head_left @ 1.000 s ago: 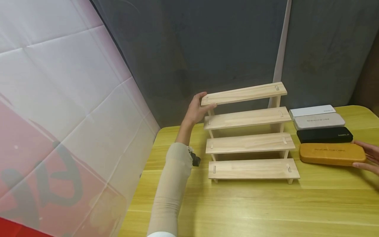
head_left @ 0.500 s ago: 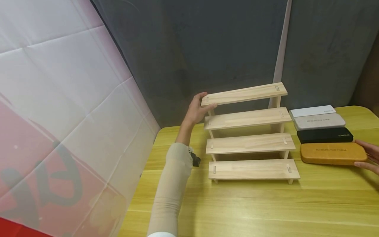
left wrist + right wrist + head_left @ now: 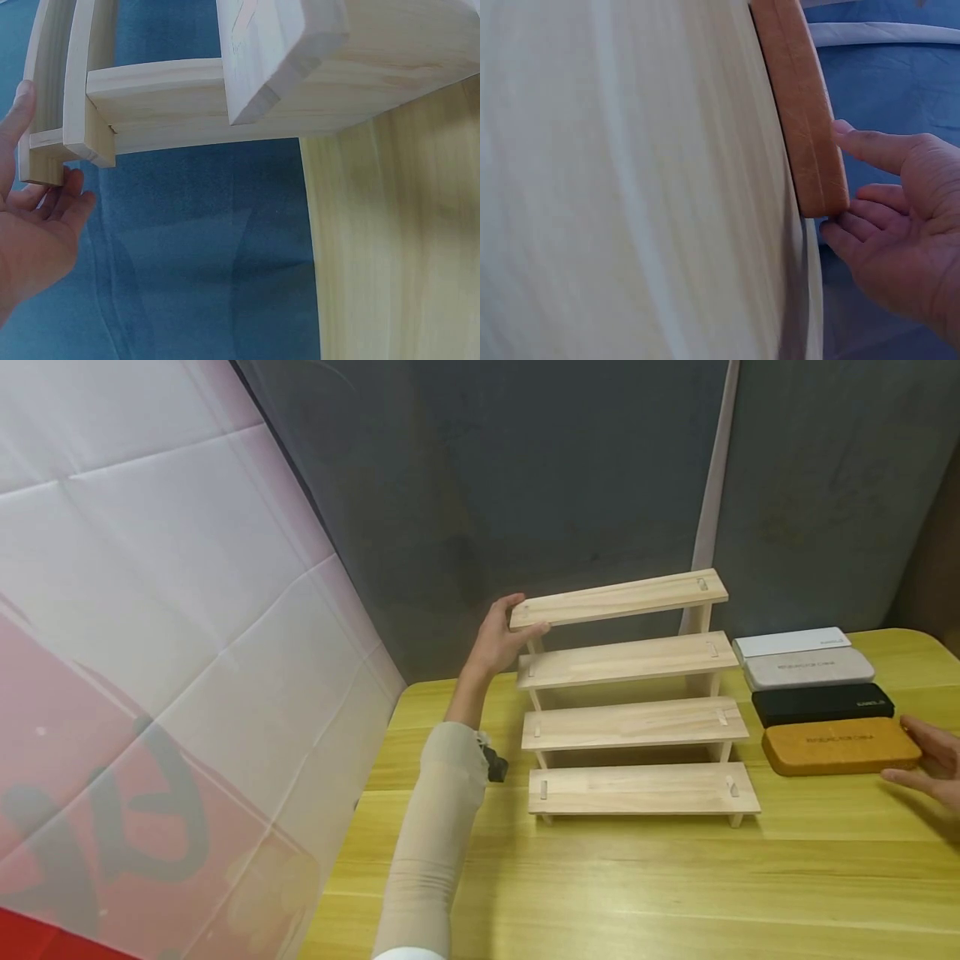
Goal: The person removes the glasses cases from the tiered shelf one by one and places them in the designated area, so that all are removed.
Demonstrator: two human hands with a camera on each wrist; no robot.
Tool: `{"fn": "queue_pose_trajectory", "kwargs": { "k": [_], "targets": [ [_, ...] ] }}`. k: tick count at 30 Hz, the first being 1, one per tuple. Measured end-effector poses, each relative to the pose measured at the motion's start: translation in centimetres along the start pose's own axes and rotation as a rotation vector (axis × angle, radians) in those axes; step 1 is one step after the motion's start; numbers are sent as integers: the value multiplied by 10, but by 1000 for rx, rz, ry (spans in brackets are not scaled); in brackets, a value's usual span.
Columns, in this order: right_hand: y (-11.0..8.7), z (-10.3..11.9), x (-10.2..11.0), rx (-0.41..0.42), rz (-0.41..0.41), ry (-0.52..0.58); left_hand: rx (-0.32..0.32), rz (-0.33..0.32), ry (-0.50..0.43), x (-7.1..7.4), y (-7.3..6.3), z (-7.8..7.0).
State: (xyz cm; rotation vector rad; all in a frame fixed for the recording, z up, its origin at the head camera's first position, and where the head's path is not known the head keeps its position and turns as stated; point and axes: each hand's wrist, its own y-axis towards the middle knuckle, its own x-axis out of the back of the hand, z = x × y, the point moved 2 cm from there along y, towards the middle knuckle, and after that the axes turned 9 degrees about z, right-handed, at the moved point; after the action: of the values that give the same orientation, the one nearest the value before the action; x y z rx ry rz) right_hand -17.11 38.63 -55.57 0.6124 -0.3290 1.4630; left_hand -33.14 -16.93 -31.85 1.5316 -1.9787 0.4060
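Observation:
A four-step wooden display rack (image 3: 637, 722) stands on the table. My left hand (image 3: 497, 639) grips the left end of its top shelf, thumb at the front edge and fingers behind; the left wrist view shows this hand (image 3: 41, 225) beside the rack's end. To the rack's right lies an orange glasses case (image 3: 840, 747) with blurred lettering. My right hand (image 3: 933, 764) holds that case by its right end. In the right wrist view, the thumb touches the case's (image 3: 802, 112) edge while the other fingers of the hand (image 3: 907, 217) curl near its end.
Behind the orange case lie a black case (image 3: 821, 703), a grey case (image 3: 813, 667) and a white case (image 3: 791, 641) in a row. A dark fabric panel (image 3: 562, 468) rises behind the table (image 3: 637, 893). A printed white panel (image 3: 187, 610) stands at left.
The orange case has turned slightly, its right end shifting left and back toward the black case. My right hand has moved with it, thumb further left. The left hand and rack stay put.

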Motion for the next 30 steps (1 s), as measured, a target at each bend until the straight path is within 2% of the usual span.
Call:
{"fn": "queue_pose_trajectory", "kwargs": {
  "k": [2,6,14,19,30],
  "targets": [
    [-1,7,-2,-20,37,-17,0,0,3,0,0,0],
    [-2,20,-5,-2,46,2,-1,0,5,0,-1,0],
    [-2,28,-8,12,-2,-9,-7,1,-5,-1,-1,-2],
    [-1,28,-7,-25,-21,-20,-10,-1,-2,-1,0,-2],
    [-1,36,-5,-25,-49,22,-2,4,-1,-2,0,-2]
  ]
}}
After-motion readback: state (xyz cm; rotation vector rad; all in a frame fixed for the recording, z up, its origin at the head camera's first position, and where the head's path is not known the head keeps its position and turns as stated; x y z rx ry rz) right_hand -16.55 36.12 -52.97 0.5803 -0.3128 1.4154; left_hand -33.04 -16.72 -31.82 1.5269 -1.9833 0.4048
